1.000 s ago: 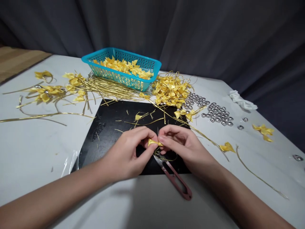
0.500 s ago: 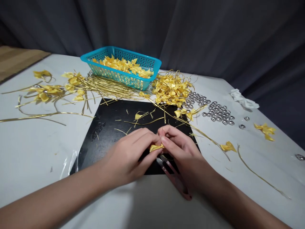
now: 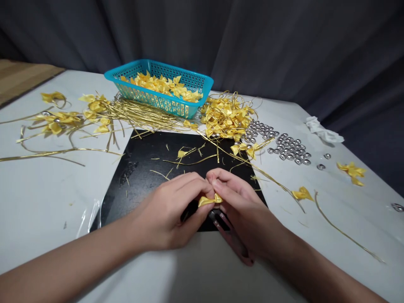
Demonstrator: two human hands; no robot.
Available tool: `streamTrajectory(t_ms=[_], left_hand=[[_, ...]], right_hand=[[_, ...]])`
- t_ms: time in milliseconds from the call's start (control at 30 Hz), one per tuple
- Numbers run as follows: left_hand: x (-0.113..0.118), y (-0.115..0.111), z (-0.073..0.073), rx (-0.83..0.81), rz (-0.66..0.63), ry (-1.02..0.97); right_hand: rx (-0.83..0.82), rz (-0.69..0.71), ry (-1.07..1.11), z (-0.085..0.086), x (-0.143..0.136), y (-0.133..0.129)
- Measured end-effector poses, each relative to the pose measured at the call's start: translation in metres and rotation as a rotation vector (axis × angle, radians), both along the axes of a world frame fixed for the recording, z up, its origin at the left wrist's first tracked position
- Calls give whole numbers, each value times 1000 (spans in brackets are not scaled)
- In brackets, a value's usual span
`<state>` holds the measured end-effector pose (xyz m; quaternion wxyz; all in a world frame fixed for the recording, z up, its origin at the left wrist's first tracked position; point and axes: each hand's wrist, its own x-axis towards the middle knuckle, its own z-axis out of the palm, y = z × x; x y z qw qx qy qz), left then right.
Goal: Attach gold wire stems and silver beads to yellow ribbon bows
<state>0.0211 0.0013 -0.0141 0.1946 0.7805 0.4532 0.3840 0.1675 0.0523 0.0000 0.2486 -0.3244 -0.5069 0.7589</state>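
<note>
A small yellow satin ribbon bow [image 3: 210,200] is held up over the black board [image 3: 142,155]. My left hand [image 3: 179,206] pinches it from the left, its thumb below the ribbon. The fingers of my right hand [image 3: 235,195] are closed at the bow's right end, thumb and forefinger meeting my left fingertips. What lies between those tips is too small to make out. Beneath my right palm is a pair of pinkish thread snips [image 3: 233,240], dark at the blade end. Whether the palm grips the snips or they rest on the table, I cannot tell.
Behind the board stands a blue basket [image 3: 142,90] of yellow bows, with gold wire ties [image 3: 142,113] before it. A heap of wired bows [image 3: 225,115] and silver beads [image 3: 292,149] sit to the right. A white cloth scrap [image 3: 323,130] lies farther right.
The bow has turned and more of its right end now shows beneath my fingertips. Both hands stay together, dipping slightly. The snips under my right palm have tilted a little.
</note>
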Motion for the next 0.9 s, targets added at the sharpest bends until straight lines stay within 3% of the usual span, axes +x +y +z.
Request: streamTrajectory(t_ms=[267,900], left_hand=[[-1,0,-1,2,46,-28],[0,1,-1,73,57,-60]], right_hand=[[-143,-22,14,2,1,1],[-194,-43,-3,5,1,0]])
